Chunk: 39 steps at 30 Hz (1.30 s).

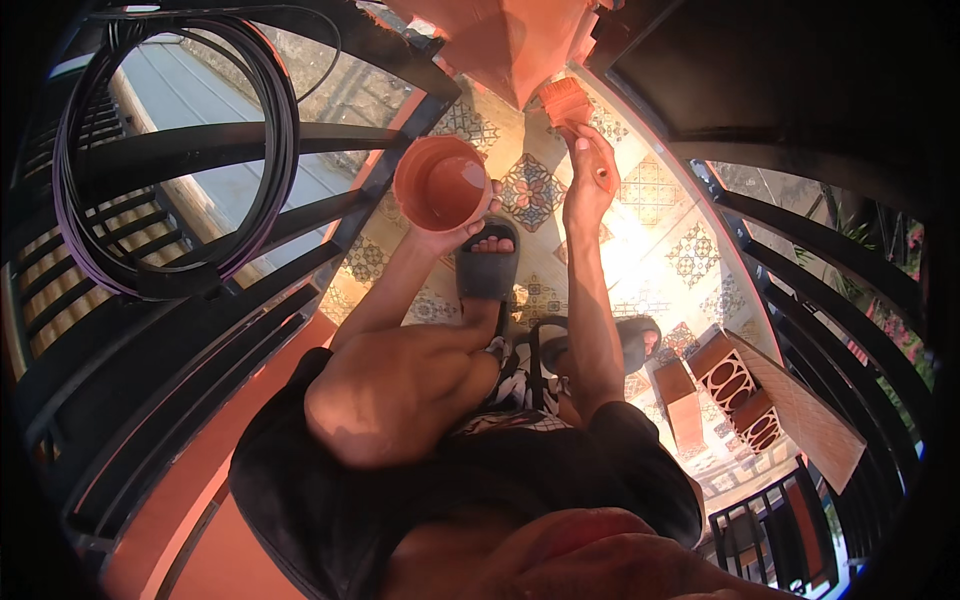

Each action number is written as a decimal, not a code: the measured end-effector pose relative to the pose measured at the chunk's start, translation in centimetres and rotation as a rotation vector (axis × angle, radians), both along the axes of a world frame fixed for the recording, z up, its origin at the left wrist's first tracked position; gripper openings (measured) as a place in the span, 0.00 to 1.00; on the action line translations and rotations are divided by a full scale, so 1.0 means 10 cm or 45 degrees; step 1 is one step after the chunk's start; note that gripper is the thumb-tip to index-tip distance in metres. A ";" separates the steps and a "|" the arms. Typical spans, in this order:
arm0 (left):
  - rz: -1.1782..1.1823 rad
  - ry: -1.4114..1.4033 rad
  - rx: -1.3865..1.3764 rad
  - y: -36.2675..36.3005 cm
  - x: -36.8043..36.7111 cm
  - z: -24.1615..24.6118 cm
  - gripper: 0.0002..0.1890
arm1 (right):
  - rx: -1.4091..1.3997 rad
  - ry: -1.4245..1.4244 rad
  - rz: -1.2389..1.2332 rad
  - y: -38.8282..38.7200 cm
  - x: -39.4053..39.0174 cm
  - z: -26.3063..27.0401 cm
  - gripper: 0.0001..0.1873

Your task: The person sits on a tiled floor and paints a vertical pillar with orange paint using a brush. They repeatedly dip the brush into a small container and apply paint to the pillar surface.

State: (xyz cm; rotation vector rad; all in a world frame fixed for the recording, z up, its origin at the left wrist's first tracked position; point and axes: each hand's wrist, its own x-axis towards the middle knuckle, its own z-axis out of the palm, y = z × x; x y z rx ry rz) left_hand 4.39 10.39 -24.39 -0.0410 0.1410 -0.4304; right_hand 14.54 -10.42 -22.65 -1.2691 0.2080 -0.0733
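My left hand (457, 234) grips a round tub (442, 184) from below and at its right side. Orange-red paint coats the tub's inner wall, and some lies in the bottom. In my right hand (590, 161) is a flat paintbrush (568, 103), its bristles pointing away from me and covered in the same orange-red. The handle's end, with a hanging hole, shows beside my palm. Just left of the bristles is the lower corner of an orange-painted pillar (514, 52); whether they touch it I cannot tell.
Patterned tiles (532, 191) cover the floor. Black metal railings (337, 142) run along both sides. A coil of dark cable (289, 142) hangs on the left one. At the lower right lie brown blocks with round openings (729, 382) and a leaning board (802, 412).
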 end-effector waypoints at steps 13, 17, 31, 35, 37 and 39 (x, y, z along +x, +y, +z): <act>0.087 0.126 0.107 -0.10 -0.20 0.03 0.35 | -0.147 0.131 -0.146 -0.36 -0.08 0.43 0.13; 0.058 0.120 0.069 -0.11 -0.13 0.01 0.36 | 0.303 0.261 -0.227 -0.69 -0.16 0.35 0.16; 0.020 0.092 0.106 -0.13 -0.06 -0.14 0.41 | 1.065 0.520 0.047 -0.88 -1.02 0.07 0.38; 0.037 0.087 0.095 -0.17 -0.06 -0.11 0.42 | 0.560 0.615 0.278 -0.74 -0.86 0.03 0.37; 0.048 0.073 0.078 -0.17 -0.08 -0.10 0.42 | 0.311 0.538 0.378 -0.61 -0.69 -0.04 0.35; 0.059 0.080 0.068 -0.16 -0.10 -0.09 0.41 | -0.042 0.512 0.334 -0.46 -0.49 -0.16 0.33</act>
